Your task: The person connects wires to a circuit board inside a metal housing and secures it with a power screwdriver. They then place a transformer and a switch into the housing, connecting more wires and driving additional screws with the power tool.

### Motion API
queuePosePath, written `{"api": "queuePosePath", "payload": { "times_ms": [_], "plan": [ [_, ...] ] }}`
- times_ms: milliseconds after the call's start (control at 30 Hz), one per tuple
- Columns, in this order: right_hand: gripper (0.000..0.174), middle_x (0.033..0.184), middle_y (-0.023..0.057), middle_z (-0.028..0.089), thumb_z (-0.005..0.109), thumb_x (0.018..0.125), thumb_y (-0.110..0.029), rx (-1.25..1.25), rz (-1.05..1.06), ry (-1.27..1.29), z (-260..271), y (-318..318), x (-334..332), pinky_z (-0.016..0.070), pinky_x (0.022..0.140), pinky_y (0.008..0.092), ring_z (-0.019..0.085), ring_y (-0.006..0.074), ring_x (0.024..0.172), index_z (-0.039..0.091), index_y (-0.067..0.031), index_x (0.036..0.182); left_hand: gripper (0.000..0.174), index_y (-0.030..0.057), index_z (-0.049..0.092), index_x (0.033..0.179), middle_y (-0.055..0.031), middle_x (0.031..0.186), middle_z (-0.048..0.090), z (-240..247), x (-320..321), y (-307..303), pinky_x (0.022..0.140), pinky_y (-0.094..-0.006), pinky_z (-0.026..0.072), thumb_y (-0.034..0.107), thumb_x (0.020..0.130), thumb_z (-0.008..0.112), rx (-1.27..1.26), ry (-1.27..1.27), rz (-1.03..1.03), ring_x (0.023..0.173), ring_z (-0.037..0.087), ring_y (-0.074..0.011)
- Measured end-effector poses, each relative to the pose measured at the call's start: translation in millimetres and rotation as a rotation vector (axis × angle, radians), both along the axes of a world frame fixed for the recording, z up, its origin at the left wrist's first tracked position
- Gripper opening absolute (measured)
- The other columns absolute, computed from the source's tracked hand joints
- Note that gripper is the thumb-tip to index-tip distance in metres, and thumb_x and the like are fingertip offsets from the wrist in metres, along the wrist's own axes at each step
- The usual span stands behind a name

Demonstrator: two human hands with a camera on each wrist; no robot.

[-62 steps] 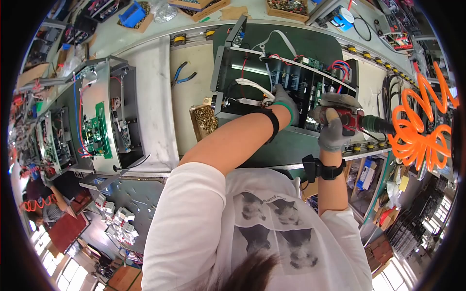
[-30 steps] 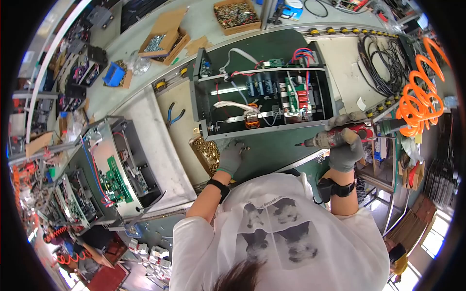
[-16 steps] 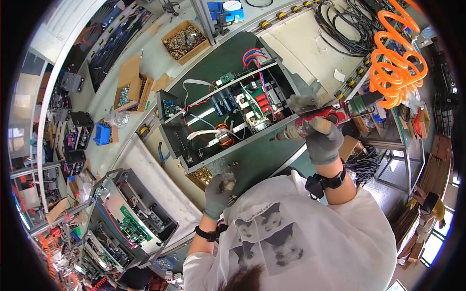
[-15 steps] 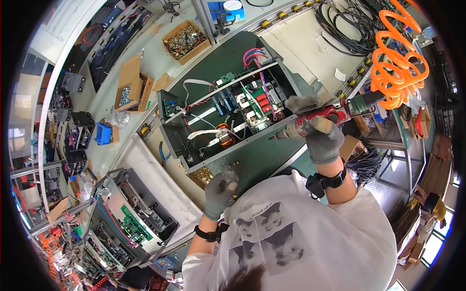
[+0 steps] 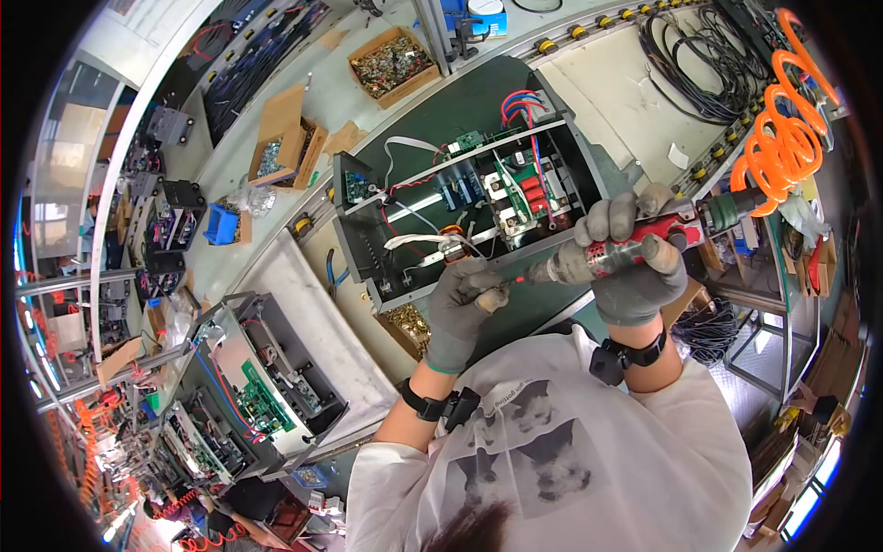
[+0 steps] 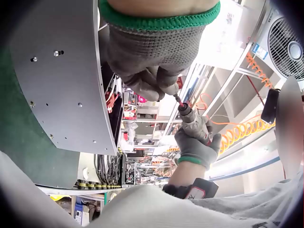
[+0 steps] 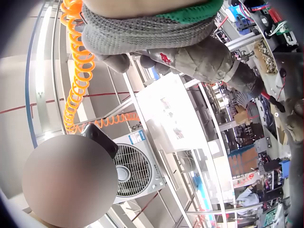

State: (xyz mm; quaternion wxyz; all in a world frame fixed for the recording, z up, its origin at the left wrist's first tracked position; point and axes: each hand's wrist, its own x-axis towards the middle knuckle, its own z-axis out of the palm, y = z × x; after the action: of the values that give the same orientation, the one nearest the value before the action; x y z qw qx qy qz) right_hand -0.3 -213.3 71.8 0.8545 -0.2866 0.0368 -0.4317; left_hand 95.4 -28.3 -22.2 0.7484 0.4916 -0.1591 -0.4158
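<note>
Before chassis [image 5: 353, 247], driver [image 5: 565, 268] is gripped at its barrel by right hand [image 5: 635, 281], bit [image 5: 528, 276] pinched by left hand [image 5: 460, 308]; judged heavy, rigid.

Grey knit-cloth gloves [image 5: 464, 308]; matt grey metal chassis [image 5: 386, 276]; glossy orange plastic hose [image 5: 786, 138].

Left hand [image 5: 464, 302] pinches with curled fingertips, close beside the gripping right hand [image 5: 635, 262].
</note>
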Motion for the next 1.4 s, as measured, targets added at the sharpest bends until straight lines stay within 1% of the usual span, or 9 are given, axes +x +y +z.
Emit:
{"api": "queuePosePath", "payload": {
  "times_ms": [133,433,633,767,833,1033,1233,1300,1400],
  "plan": [
    [0.038,0.072,0.0094,0.047,0.064,0.068,-0.013,0.017,0.013,0.008,-3.1,3.8,1.1,0.0459,0.067,0.0416,0.051,0.0263,0.069,0.05,-0.0079,0.103,0.038,0.0027,0.048,0.114,-0.0097,0.097,0.064,9.9,-1.1,0.9,0.071,-0.0311,0.0531,0.004,0.082,0.069,-0.028,0.125,0.019,0.079,0.063,-0.018],
    [0.036,0.075,0.0085,0.047,0.059,0.07,-0.013,0.037,0.009,-0.005,-4.6,7.1,2.5,0.0452,0.067,0.0398,0.05,0.0239,0.072,0.049,-0.0086,0.104,0.029,0.0018,0.05,0.109,-0.0091,0.094,0.064,21.1,-6.7,0.4,0.079,-0.0305,0.053,0.01,0.086,0.065,0.078,-0.118,0.101,0.086,0.063,-0.0164],
    [0.036,0.079,0.0087,0.049,0.061,0.072,-0.015,0.037,0.02,-0.042,-7.7,9.8,3.8,0.0446,0.069,0.0397,0.049,0.0231,0.073,0.048,-0.0091,0.105,0.04,0.0016,0.047,0.123,-0.0116,0.108,0.059,43.6,11.6,-7.1,0.071,-0.0269,0.0509,0.02,0.09,0.061,0.046,0.363,-0.084,0.083,0.062,-0.0164],
    [0.036,0.079,0.0086,0.049,0.061,0.072,-0.015,0.031,-0.011,0.003,-8.1,4.5,1.3,0.0435,0.069,0.0393,0.048,0.0231,0.074,0.047,-0.0091,0.106,0.041,0.0021,0.047,0.127,-0.0077,0.104,0.057,31.7,67.6,-8.8,0.064,-0.0232,0.0466,0.022,0.091,0.054,0.502,-0.42,0.303,0.076,0.055,-0.0111],
    [0.036,0.079,0.0085,0.049,0.061,0.073,-0.014,0.036,-0.094,0.063,-7.4,2.4,-0.1,0.0443,0.07,0.0398,0.049,0.0233,0.074,0.047,-0.0088,0.106,0.038,0.0032,0.049,0.124,-0.005,0.1,0.056,-28.6,117.8,-9.2,0.064,-0.0227,0.0451,0.021,0.091,0.054,0.582,-0.552,0.52,0.075,0.052,-0.0084],
    [0.035,0.079,0.0089,0.05,0.062,0.072,-0.013,0.028,-0.115,0.089,-14.9,-3.2,-6.7,0.0449,0.072,0.0401,0.051,0.0247,0.078,0.048,-0.0085,0.103,0.029,0.0063,0.055,0.117,-0.003,0.094,0.057,-23.0,141.8,-19.5,0.065,-0.0221,0.0445,0.02,0.092,0.054,0.415,-0.17,0.229,0.076,0.054,-0.0077],
    [0.034,0.08,0.0091,0.051,0.063,0.071,-0.012,0.074,-0.121,0.129,-23.1,-3.3,-8.3,0.0453,0.074,0.0406,0.052,0.0252,0.079,0.049,-0.0084,0.102,0.023,0.0033,0.053,0.111,-0.006,0.095,0.063,-43.1,146.7,-14.5,0.068,-0.0242,0.0519,0.015,0.092,0.056,0.443,-0.273,0.22,0.081,0.062,-0.0119],
    [0.034,0.08,0.0092,0.05,0.062,0.071,-0.012,0.09,-0.119,0.158,-23.1,-0.6,-6.9,0.0453,0.074,0.0408,0.052,0.0253,0.08,0.049,-0.0085,0.102,0.024,0.0008,0.051,0.11,-0.0096,0.095,0.065,-40.6,144.8,-17.8,0.069,-0.0263,0.0539,0.013,0.091,0.057,0.455,-0.486,0.17,0.083,0.065,-0.0151],
    [0.032,0.08,0.0096,0.051,0.061,0.072,-0.011,0.098,-0.081,0.124,-27.6,-0.2,-4.0,0.0457,0.075,0.0411,0.053,0.0256,0.08,0.049,-0.0081,0.102,0.025,-0.0014,0.05,0.109,-0.0126,0.092,0.065,-27.8,137.7,-20.6,0.07,-0.028,0.055,0.011,0.089,0.06,0.446,-0.351,0.18,0.084,0.066,-0.0184]
  ]
}}
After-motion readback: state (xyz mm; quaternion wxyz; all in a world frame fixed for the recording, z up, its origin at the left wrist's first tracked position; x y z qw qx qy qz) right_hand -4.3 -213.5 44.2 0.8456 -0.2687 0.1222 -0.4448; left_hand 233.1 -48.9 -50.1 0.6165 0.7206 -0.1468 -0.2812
